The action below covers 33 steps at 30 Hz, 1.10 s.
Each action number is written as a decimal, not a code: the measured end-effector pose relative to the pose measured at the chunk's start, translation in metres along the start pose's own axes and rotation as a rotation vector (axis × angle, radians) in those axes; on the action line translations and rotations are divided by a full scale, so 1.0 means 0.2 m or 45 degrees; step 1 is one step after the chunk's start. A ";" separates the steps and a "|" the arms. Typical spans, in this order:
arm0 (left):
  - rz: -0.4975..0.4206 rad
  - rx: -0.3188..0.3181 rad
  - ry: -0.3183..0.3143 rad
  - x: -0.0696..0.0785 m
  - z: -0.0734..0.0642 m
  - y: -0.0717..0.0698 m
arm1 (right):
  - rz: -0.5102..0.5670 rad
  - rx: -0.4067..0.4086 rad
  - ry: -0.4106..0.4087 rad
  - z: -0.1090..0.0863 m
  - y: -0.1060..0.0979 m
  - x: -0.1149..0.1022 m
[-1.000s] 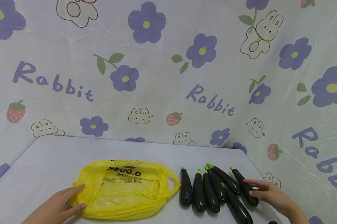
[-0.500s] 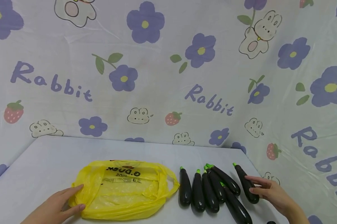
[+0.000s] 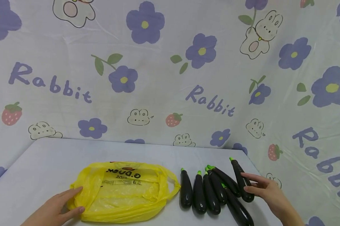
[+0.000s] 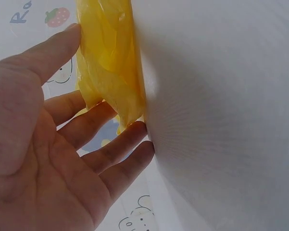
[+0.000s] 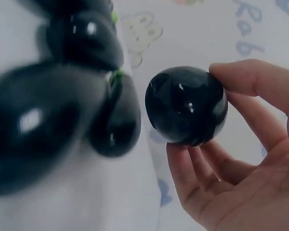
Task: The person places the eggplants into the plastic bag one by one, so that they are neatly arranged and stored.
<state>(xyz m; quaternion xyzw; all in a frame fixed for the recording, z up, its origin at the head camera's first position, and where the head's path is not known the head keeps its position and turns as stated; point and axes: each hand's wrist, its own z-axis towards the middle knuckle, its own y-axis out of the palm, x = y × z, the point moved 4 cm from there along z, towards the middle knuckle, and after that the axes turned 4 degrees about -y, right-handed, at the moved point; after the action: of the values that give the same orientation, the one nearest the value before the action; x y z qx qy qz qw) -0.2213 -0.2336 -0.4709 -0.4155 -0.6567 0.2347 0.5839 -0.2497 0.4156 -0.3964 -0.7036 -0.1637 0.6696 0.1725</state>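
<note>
My right hand (image 3: pixel 264 191) holds a dark eggplant (image 3: pixel 241 180) with a green stem between thumb and fingers. In the right wrist view, the rounded bottom of this eggplant (image 5: pixel 186 107) faces the camera, and it looks raised off the table. My left hand (image 3: pixel 57 204) touches the left end of a yellow plastic bag (image 3: pixel 124 191) with spread, fairly straight fingers. The left wrist view has the thumb and fingers on either side of the crinkled bag (image 4: pixel 108 53). Several more eggplants (image 3: pixel 199 196) lie between the bag and my right hand.
A white table (image 3: pixel 74 149) carries everything. Behind it and on the right hangs a white cloth (image 3: pixel 158 103) printed with purple flowers, rabbits and strawberries. One eggplant (image 3: pixel 239 208) runs out of the bottom edge of the head view.
My right hand has lifted the eggplant a little and shifted it left, toward the other eggplants. The left hand and the bag keep their places.
</note>
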 end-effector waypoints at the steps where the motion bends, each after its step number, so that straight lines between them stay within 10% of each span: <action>1: -0.002 0.000 0.000 0.00 0.00 0.00 | 0.006 0.007 -0.002 -0.01 0.01 -0.01; 33: 0.004 -0.004 0.034 0.00 0.00 0.01 | 0.445 -0.056 0.184 -0.17 0.67 -0.30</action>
<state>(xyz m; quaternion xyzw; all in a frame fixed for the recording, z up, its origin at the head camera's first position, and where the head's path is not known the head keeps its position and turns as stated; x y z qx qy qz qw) -0.2205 -0.2326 -0.4717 -0.4205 -0.6486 0.2290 0.5917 -0.2197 0.2683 -0.4034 -0.7713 -0.0407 0.6332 0.0494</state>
